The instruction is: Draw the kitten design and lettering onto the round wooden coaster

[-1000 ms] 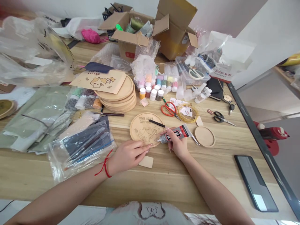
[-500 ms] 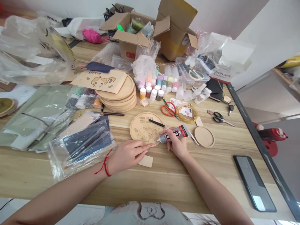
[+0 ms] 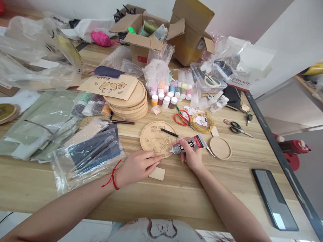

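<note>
wood-grain tabletop [image 3: 186, 201]: right hand [image 3: 192, 157] clamped around grey tube [image 3: 196, 142]; left hand [image 3: 138, 167] touches wooden disc [image 3: 152, 138], grip unclear.

Craft workspace, home or studio undetermined. On my wood-grain bench [image 3: 176, 195]: glue tube [image 3: 198, 143]; kitten-drawn wooden disc [image 3: 151, 137]; stacked blank discs [image 3: 133, 113]; white-capped colour pots [image 3: 166, 102]; wire coil [image 3: 202, 129]; red-handled scissors [image 3: 188, 123]; opened supply carton [image 3: 142, 41].

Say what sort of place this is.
Probably a craft workspace, judging by the squeeze tube in the right hand, the stack of round wooden pieces and the red-handled scissors.
</note>
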`<state>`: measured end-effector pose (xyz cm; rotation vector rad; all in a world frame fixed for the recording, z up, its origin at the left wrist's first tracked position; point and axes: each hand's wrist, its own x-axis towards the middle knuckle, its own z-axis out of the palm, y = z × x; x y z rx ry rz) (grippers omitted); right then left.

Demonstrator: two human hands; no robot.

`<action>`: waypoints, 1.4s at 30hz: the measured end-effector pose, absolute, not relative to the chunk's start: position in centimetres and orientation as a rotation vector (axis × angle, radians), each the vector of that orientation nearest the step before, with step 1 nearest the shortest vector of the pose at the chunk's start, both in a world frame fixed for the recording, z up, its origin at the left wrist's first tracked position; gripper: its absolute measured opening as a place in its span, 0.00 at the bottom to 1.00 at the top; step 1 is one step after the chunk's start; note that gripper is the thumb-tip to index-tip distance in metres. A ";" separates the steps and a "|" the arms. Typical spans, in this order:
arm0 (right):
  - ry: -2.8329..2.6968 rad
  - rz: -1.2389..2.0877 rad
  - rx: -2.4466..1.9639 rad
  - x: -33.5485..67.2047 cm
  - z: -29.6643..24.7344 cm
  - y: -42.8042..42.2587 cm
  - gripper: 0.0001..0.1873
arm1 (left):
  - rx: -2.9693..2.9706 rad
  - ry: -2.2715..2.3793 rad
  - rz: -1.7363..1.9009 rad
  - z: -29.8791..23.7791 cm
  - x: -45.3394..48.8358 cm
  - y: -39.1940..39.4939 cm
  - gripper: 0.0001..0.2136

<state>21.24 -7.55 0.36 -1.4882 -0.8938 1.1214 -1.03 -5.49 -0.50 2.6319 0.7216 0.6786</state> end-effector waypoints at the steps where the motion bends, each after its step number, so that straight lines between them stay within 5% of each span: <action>1: -0.897 1.112 -1.498 21.2 0.5 -7.5 0.23 | 2.635 0.725 0.680 -0.5 -1.0 -5.5 0.12; 42: -0.814 0.994 -1.462 21.4 -0.3 -7.4 0.21 | 2.643 0.702 0.686 -0.6 -1.0 -5.4 0.12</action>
